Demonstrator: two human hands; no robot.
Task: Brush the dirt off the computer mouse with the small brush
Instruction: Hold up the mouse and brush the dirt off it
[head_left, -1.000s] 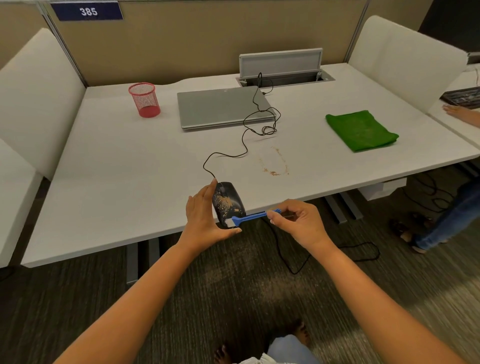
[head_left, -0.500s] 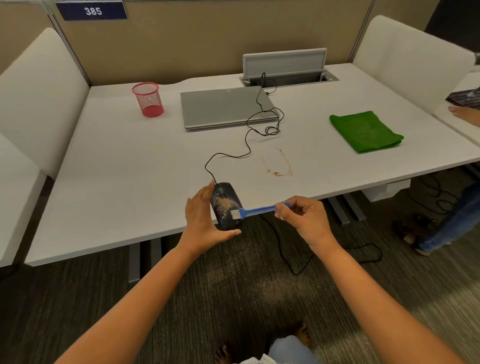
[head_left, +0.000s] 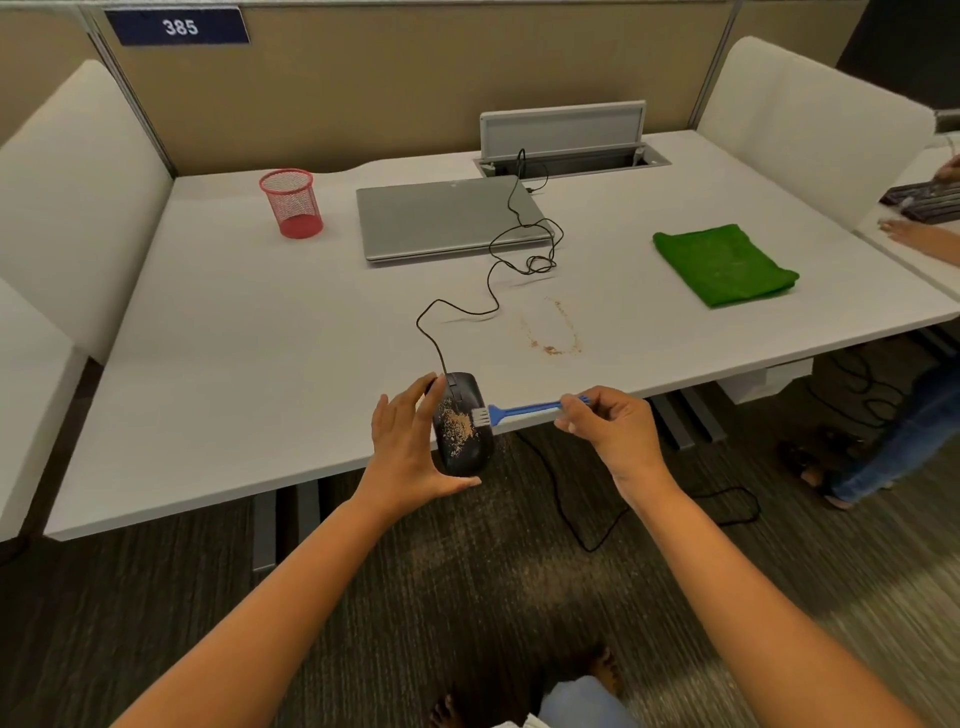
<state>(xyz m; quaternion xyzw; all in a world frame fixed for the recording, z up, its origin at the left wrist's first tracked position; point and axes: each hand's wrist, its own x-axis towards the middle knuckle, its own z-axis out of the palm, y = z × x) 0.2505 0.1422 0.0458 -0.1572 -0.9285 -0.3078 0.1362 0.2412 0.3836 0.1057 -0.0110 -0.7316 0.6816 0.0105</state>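
- My left hand (head_left: 410, 447) is cradling the mouse (head_left: 461, 423) past the desk (head_left: 234, 364) edge, letting grit fall clear.
- My right hand (head_left: 605, 423) is pinching the brush (head_left: 524, 411), bristles touching the mouse.

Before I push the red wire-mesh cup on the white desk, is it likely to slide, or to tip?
The red wire-mesh cup probably weighs little, since its walls are open mesh. It looks taller than wide, so a push near the rim may tip it. On the smooth white desk, a low push would likely slide it.
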